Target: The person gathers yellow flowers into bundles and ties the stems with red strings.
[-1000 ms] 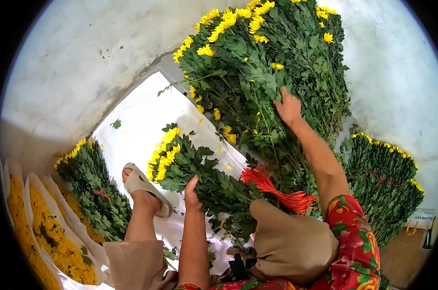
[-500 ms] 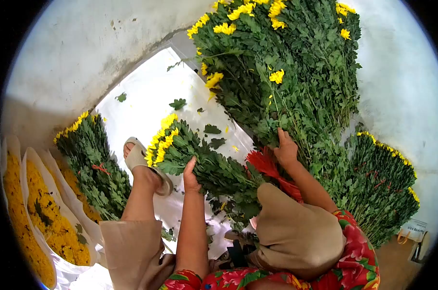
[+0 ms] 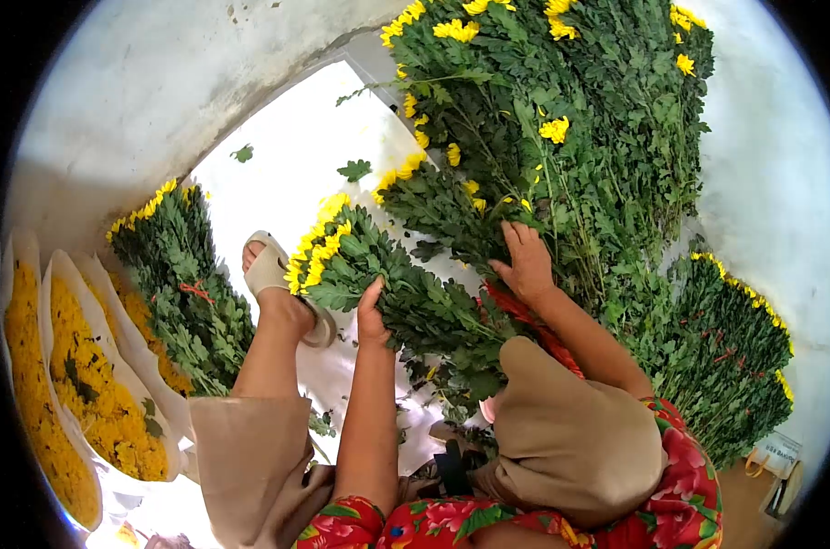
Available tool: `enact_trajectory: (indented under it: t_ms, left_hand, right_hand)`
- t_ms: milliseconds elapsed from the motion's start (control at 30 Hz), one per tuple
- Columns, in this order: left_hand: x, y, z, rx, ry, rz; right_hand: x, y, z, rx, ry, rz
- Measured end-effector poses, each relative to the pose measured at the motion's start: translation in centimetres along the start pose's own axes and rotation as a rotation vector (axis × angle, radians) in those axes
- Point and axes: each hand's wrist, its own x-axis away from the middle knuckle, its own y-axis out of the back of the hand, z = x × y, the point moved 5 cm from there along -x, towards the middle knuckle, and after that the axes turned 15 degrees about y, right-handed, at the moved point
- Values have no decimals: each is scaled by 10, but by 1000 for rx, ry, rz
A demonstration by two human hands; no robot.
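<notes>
My left hand (image 3: 373,317) is closed around a bunch of yellow chrysanthemums (image 3: 392,274), thumb on top of the leaves. The flower heads point up and left, and the stems run towards my right knee. My right hand (image 3: 528,267) lies with thumb and fingers apart against leafy stems at the lower edge of a large chrysanthemum pile (image 3: 598,174). A few chrysanthemums (image 3: 442,201) fan out leftwards from that pile, just above the held bunch. Red ties (image 3: 538,325) hang beneath my right wrist, partly covered by leaves and my knee.
A tied chrysanthemum bundle (image 3: 191,284) lies left of my sandalled foot (image 3: 273,274). More tied bundles (image 3: 726,357) are stacked at the right. White sacks of yellow petals (image 3: 104,375) stand at far left. Loose leaves dot the white sheet (image 3: 296,137).
My right hand has moved slightly up and left, from beside the red ties onto the stems, its fingers more spread. Several chrysanthemums now extend left from the pile. My left hand keeps its bunch.
</notes>
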Motion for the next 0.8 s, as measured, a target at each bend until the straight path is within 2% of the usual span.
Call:
enact_trajectory:
  t_ms: [133, 367, 433, 533, 633, 733, 800]
  left_hand:
    - [-1, 3, 0, -43, -35, -113]
    - [-1, -3, 5, -11, 8, -60]
    - [-2, 1, 4, -5, 20, -42]
    - [-2, 1, 4, -13, 0, -54]
    - [-13, 11, 7, -68, -73, -188]
    - [-8, -11, 0, -147, -173, -294]
    - [3, -31, 1, -196, -165, -302]
  right_hand:
    - [-11, -23, 6, 9, 11, 97]
    - [-14, -35, 11, -218, -26, -41]
    - [-9, -7, 16, -355, -8, -131]
    - [6, 33, 38, -361, 42, -214]
    - [18, 64, 67, -340, 106, -263]
    - [28, 71, 98, -292, 205, -292]
    - [35, 73, 114, -360, 239, -246]
